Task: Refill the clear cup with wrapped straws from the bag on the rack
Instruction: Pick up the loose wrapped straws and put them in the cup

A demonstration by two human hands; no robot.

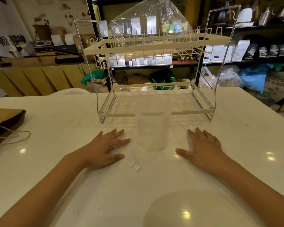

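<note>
A clear plastic cup (152,131) stands upright on the white table (56,122), just in front of a two-tier wire rack (156,46). A crumpled clear bag (147,22) sits on the rack's top shelf. My left hand (105,148) lies flat on the table left of the cup, fingers straight, resting on a few wrapped straws (132,158). My right hand (205,148) lies flat to the right of the cup, its fingers over more wrapped straws (189,141). The cup looks empty.
A brown paper bag with a string handle (5,123) lies at the table's left edge. A pale round shape (195,210) shows at the near edge. Shelves of packaged goods stand behind the rack.
</note>
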